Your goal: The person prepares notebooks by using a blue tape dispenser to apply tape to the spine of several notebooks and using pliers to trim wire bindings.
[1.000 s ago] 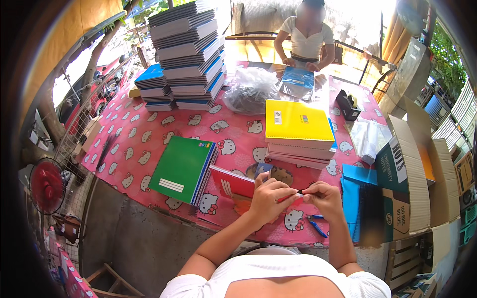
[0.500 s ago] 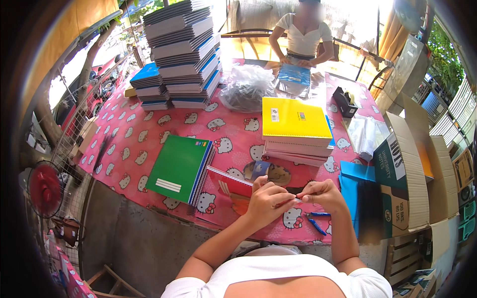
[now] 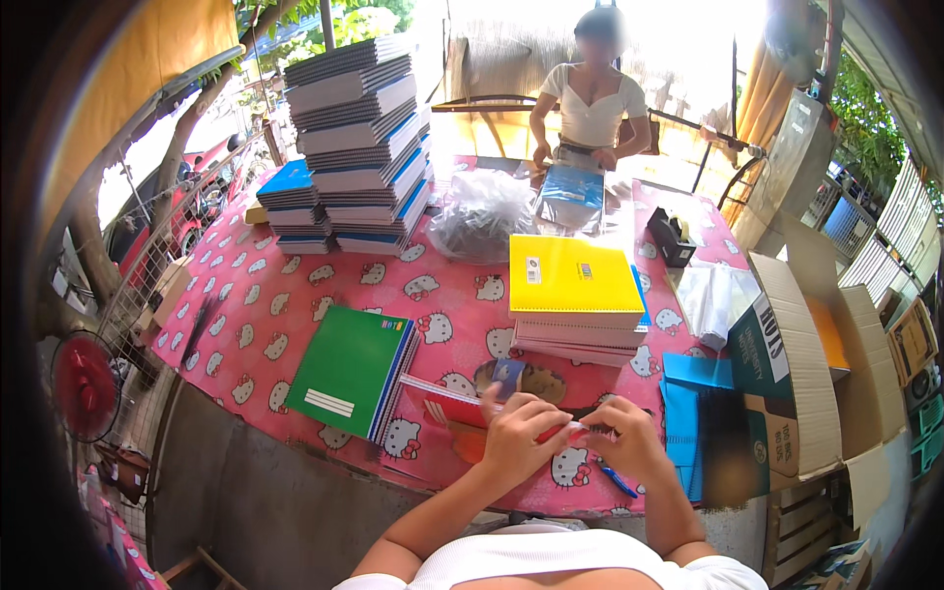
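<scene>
A red spiral notebook [image 3: 425,395] lies near the table's front edge, its coil side away from me. My left hand [image 3: 523,435] is closed over its right end, gripping it there. Close beside it, my right hand [image 3: 629,438] pinches at the end of the coil; what its fingertips hold is too small to make out. Below my right hand lie blue-handled pliers [image 3: 618,480], partly hidden by it. To the left is a stack of green notebooks [image 3: 346,369]. Just beyond my hands sits a shallow brown dish [image 3: 546,383] with something blue in it.
A yellow-topped notebook stack [image 3: 570,275] stands ahead, tall notebook piles [image 3: 359,147] at far left. Near them are crumpled clear plastic [image 3: 482,216] and a black tape dispenser [image 3: 671,238]. Blue notebooks [image 3: 680,413] and an open carton [image 3: 806,383] flank my right. Across, a person handles a blue package [image 3: 572,192].
My view has tilted up, so the table sits lower in it. Both hands stay at the notebook's end, fingers slightly shifted. The person opposite has drawn one hand back from the package.
</scene>
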